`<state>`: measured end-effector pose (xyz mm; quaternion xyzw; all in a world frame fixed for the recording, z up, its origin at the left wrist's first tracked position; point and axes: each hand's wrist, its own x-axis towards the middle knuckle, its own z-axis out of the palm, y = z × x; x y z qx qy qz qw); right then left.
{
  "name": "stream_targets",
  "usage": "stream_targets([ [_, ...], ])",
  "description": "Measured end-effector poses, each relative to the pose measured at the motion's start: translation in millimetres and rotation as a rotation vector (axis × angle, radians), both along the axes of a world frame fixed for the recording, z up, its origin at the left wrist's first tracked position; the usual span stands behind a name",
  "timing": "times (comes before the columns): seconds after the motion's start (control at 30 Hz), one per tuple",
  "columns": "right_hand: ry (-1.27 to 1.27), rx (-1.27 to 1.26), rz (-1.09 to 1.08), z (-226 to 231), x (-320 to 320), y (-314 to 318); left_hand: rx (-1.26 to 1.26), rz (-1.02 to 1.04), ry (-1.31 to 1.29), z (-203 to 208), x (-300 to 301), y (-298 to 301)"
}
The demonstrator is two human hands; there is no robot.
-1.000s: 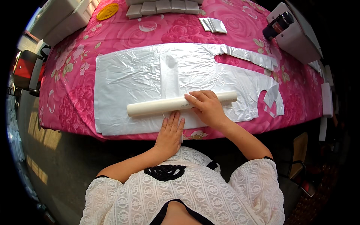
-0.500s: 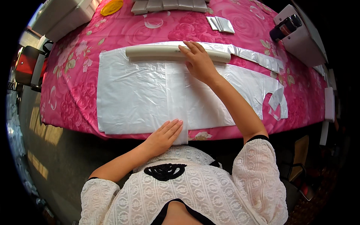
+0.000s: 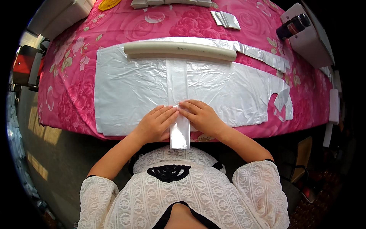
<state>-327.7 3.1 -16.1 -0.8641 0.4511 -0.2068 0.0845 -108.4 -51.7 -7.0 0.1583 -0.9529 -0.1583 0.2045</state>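
Note:
A long, narrow strip of folded white plastic film [image 3: 180, 133] runs toward me, its near end hanging past the table's front edge. My left hand [image 3: 154, 124] grips its left side, fingers bent and pressed together. From the right, my right hand [image 3: 202, 117] pinches the same strip, the fingertips of both hands almost meeting. Beneath lie wide, flat sheets of white plastic film [image 3: 129, 91], with a cut-out at their right end. Across the far part of the film rests a cream-coloured tube [image 3: 179, 49], touched by neither hand.
A pink floral cloth [image 3: 72, 103] covers the table. Small folded white packets [image 3: 225, 20] lie beyond the tube, and a row of more [image 3: 167, 3] sits at the far edge. A dark bottle [image 3: 292, 26] and a white box [image 3: 310, 45] stand far right; a yellow disc [image 3: 108, 4] lies far left.
My right hand has left the tube and come down to the strip. My left hand has moved up from its near end, which now looks shinier and folded over.

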Motion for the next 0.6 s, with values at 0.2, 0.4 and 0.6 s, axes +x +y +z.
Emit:
stream_targets([
  [0.2, -0.270, 0.145, -0.124, 6.7, -7.0, -16.3, 0.449, 0.164, 0.130, 0.3, -8.2, -9.5],
  [0.4, -0.489, 0.945, -0.583, 34.1, -3.9, -62.3, 0.562, 0.408, 0.238, 2.1, -20.3, -16.2],
  [0.6, -0.495, 0.914, -0.626, 27.8, -2.1, -63.1, 0.117, 0.277, -0.268, -12.5, -30.8, 5.2],
])
